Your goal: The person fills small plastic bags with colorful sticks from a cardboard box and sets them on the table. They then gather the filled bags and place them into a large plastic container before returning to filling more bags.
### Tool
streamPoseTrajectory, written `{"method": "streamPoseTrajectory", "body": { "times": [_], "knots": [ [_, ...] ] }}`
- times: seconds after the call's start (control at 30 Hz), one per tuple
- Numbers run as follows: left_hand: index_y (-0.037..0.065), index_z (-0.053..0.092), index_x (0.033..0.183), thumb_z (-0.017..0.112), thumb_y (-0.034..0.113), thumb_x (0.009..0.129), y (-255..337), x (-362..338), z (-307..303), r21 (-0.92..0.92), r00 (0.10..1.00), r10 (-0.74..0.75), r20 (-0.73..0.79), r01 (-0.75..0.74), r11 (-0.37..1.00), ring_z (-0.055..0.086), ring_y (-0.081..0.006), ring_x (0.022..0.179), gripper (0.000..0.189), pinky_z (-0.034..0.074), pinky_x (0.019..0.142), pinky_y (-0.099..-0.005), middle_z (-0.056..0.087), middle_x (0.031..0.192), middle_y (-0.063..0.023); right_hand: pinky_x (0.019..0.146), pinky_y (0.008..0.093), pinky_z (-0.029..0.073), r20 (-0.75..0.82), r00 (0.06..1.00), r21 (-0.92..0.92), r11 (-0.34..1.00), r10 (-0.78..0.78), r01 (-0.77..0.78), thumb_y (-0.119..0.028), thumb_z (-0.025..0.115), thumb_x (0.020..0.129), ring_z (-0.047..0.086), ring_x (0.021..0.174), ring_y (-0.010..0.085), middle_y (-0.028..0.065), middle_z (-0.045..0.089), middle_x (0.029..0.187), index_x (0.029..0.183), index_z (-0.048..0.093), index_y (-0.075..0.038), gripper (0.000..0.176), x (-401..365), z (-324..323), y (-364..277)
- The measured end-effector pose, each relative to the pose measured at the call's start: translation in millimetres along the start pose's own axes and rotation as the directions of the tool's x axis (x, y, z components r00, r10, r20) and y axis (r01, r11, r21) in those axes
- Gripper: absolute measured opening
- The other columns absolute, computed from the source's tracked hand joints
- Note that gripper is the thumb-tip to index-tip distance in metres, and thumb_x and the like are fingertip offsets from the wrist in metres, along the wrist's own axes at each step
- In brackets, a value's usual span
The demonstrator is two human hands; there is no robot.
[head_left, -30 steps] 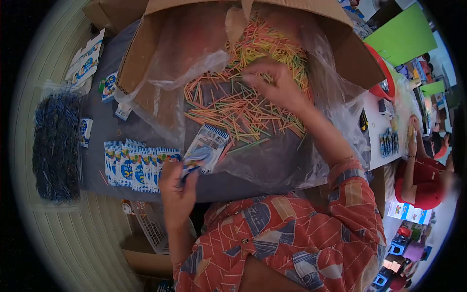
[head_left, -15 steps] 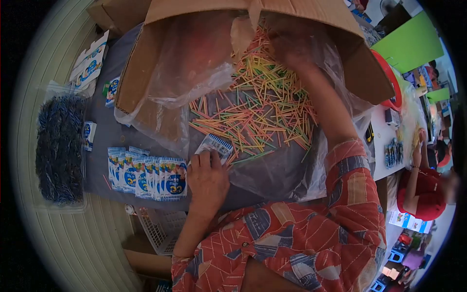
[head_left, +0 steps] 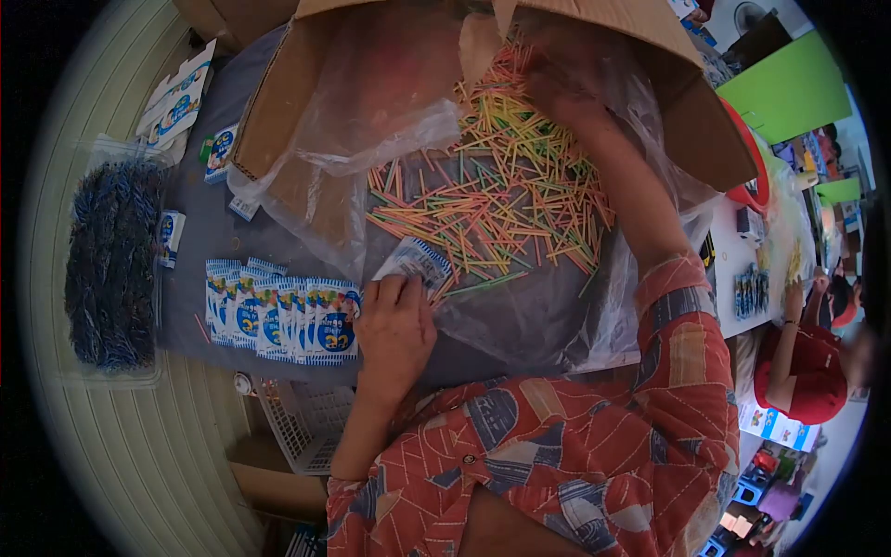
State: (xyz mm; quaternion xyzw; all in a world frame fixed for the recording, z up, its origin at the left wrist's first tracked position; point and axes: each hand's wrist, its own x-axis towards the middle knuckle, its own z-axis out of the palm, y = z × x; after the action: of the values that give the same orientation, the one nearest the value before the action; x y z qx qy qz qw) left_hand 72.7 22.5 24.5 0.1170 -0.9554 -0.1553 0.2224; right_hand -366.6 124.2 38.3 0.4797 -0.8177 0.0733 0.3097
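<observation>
My left hand (head_left: 394,327) lies at the table's front, its fingers bent over the lower end of a blue-and-white sachet (head_left: 419,261). The sachet slants up and right toward loose sticks. My right hand (head_left: 561,96) reaches into the shaded mouth of a cardboard box (head_left: 277,125), over a heap of thin coloured sticks (head_left: 510,212). Shadow hides its fingertips and whatever they may hold. Pink, yellow and green sticks spill out over a clear plastic liner (head_left: 334,172). Left of my left hand, several printed sachets (head_left: 278,311) overlap in a row.
A clear tray of dark blue twisted strands (head_left: 111,265) stands far left. Small printed cartons (head_left: 221,151) and a flattened carton (head_left: 176,102) lie nearby. Below the table edge is a white plastic basket (head_left: 311,422). A person in red (head_left: 807,367) works at the right.
The view has shifted slightly. The sachet under my left hand is tilted a little differently. My right hand stays over the sticks inside the box.
</observation>
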Motion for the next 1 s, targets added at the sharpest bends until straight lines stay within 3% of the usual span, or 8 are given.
{"method": "streamPoseTrajectory", "body": {
  "times": [0.3,0.37,0.4,0.43,0.47,0.57,0.8,1.0],
  "knots": [
    [0.0,0.066,0.099,0.069,0.011,0.07,3,-4,28,0.202,0.998,-0.019,-0.06,0.031,0.979,0.056,-0.0287,0.089,0.031,0.051,0.067,-0.039,0.056,0.093,-0.0107,0.082,0.0347,0.051,0.364,0.837,-0.271,0.906,0.408,-0.324,-0.022,0.061,0.085,0.066,0.089,0.0271,0.0143,0.069,0.09,0.092,0.071,-0.006,0.02,26,-73,-45],
    [0.001,0.066,0.099,0.068,0.01,0.07,-3,1,10,0.098,0.992,0.015,-0.123,-0.003,0.995,0.056,-0.0282,0.089,0.031,0.051,0.065,-0.0395,0.056,0.093,-0.0101,0.063,0.0364,0.048,-0.451,0.886,-0.08,0.994,-0.103,0.075,-0.02,0.063,0.084,0.061,0.065,0.0258,0.0099,0.066,0.072,0.088,0.07,-0.006,0.016,4,-62,-42],
    [0.001,0.067,0.099,0.067,0.01,0.07,-6,1,3,-0.008,0.984,0.024,-0.176,-0.026,1.0,0.056,-0.0276,0.089,0.03,0.05,0.063,-0.0401,0.056,0.093,-0.0095,0.063,0.0364,0.048,-0.452,0.887,-0.093,0.994,-0.1,0.065,-0.02,0.063,0.084,0.061,0.065,0.0258,0.0099,0.066,0.072,0.088,0.07,-0.006,0.016,-11,-56,-46],
    [0.001,0.067,0.099,0.067,0.01,0.07,-9,-1,6,-0.014,0.984,0.036,-0.174,-0.039,0.999,0.056,-0.0276,0.089,0.03,0.05,0.063,-0.0401,0.056,0.093,-0.0095,0.056,0.0336,0.044,-0.088,0.921,0.608,0.753,0.379,-0.252,-0.019,0.064,0.085,0.055,0.057,0.0203,0.006,0.06,0.065,0.092,0.068,-0.006,0.016,-25,-48,-57],
    [0.003,0.068,0.098,0.066,0.01,0.073,-13,-5,13,0.022,0.985,0.036,-0.166,-0.033,0.999,0.056,-0.0282,0.089,0.027,0.05,0.065,-0.0412,0.056,0.094,-0.0091,0.048,0.0308,0.039,0.483,0.749,0.83,0.035,0.453,-0.557,-0.017,0.066,0.086,0.049,0.048,0.0149,0.0021,0.054,0.058,0.096,0.067,-0.005,0.016,-35,-46,-69],
    [0.004,0.069,0.095,0.065,0.011,0.078,-5,-8,6,0.015,0.992,0.02,-0.122,-0.019,1.0,0.057,-0.0303,0.088,0.019,0.049,0.069,-0.0432,0.058,0.095,-0.0091,0.045,0.026,0.025,0.701,0.669,0.671,-0.546,0.247,-0.501,-0.019,0.063,0.091,0.03,0.046,0.0067,-0.0051,0.035,0.055,0.094,0.062,-0.007,0.012,-52,-59,-110],
    [-0.001,0.068,0.088,0.065,0.007,0.084,-23,-2,-4,-0.292,0.99,-0.144,0.001,0.138,0.946,0.059,-0.0334,0.084,0.01,0.047,0.071,-0.0409,0.063,0.088,-0.0122,0.045,0.0255,0.021,0.745,0.667,0.494,-0.668,-0.005,-0.557,-0.022,0.055,0.099,0.021,0.046,0.0065,-0.0073,0.022,0.056,0.104,0.06,-0.005,0.018,-52,-79,-157],
    [-0.004,0.067,0.086,0.071,-0.002,0.081,-21,-1,-1,-0.613,0.958,-0.244,-0.151,0.103,0.783,0.059,-0.0234,0.069,0.006,0.047,0.064,-0.0326,0.063,0.079,-0.0105,0.092,0.0435,0.048,0.511,0.843,0.534,-0.707,-0.167,-0.464,-0.044,0.035,0.106,0.065,0.091,0.0277,0.0122,0.067,0.081,0.107,0.06,-0.001,0.05,-61,-84,-166]
  ]
}}
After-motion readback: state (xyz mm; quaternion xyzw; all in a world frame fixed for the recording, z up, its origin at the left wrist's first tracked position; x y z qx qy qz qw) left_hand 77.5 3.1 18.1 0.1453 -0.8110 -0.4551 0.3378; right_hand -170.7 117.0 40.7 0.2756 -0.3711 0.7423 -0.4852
